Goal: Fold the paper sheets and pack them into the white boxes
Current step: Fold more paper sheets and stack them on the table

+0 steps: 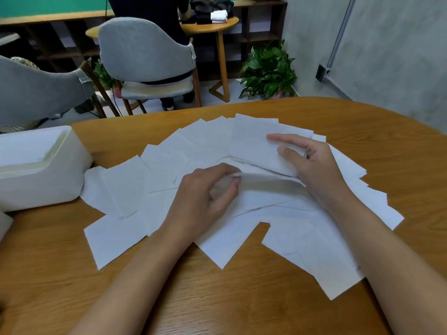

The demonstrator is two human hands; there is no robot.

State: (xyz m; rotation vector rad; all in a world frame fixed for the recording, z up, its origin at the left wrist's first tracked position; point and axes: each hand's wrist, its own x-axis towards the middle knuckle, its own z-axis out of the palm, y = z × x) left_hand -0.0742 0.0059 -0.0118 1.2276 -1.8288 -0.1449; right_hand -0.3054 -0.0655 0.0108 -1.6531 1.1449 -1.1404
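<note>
Largest of all, a brown wooden table (362, 146) with a rounded far edge, filling the lower half of the view. Spread over its middle like a wide fan, many white paper sheets (125, 189), overlapping one another and lying flat. At the left side of the table, a white box (48, 180), open on top, touching the outermost sheets of the fan; inside it, a pale stack of layers (probably paper, not possible to tell exactly). At the left border, only a corner of another white object (4, 226).

Behind the table, two gray upholstered chairs (145, 52), the nearer one cut by the left edge. On the farther chair, a person in dark clothes (150, 6), seated at a small round table (212, 25). Near the gray wall, a green potted plant (268, 71) on the floor.

Above the centre of the fan, both bare hands. Right hand (312, 165) holding a half-folded sheet (251, 143), thumb and forefinger laid on its upper face, other fingers hidden behind it. Left hand (205, 197) pinching the near edge of this same sheet between thumb and forefinger, the remaining fingers curled. Between the two hands, the sheet bent into a soft curve, raised a little from the pile.
</note>
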